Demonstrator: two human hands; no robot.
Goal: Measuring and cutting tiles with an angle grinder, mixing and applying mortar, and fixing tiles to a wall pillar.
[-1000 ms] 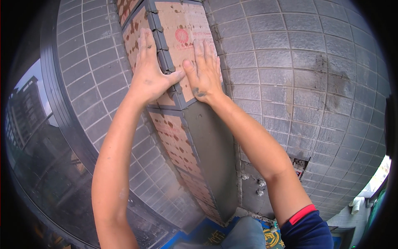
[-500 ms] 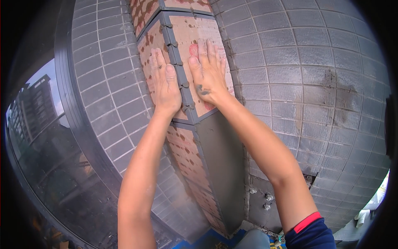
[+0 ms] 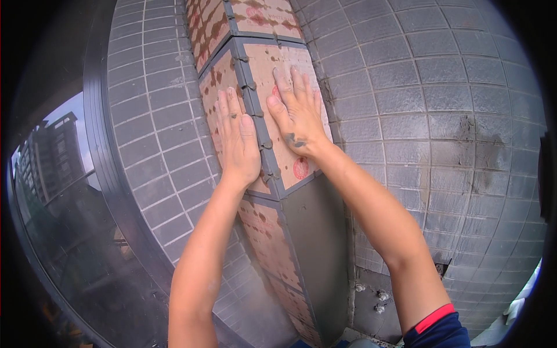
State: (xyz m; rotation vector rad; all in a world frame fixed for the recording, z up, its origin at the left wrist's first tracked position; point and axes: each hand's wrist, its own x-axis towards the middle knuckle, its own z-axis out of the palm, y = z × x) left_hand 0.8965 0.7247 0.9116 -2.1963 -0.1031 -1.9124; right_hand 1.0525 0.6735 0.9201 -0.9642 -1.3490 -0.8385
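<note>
A corner column covered in panels with a pinkish, red-printed face film runs down the middle. My left hand (image 3: pixel 237 142) lies flat on the left-face panel (image 3: pixel 218 75), fingers pointing up and close together. On the right-face panel (image 3: pixel 296 56), my right hand (image 3: pixel 299 113) presses with fingers slightly spread; a grey smear marks it near the wrist. Between the hands runs the grey corner joint (image 3: pixel 250 95), dotted with small dark lumps along its edge. Neither hand holds anything. Both palms are hidden against the panels.
Below the right-face panel is a plain grey surface (image 3: pixel 319 232); beside it, a lower film-covered panel (image 3: pixel 264 232) continues down. Grey tiled walls (image 3: pixel 400 81) flank the column. A dark-framed window (image 3: pixel 58 232) stands at left. Small whitish fittings (image 3: pixel 380 296) stick out low at right.
The column and both hands sit lower in the picture, as the view has shifted upward. Both hands remain flat on the panels, in slightly different spots.
</note>
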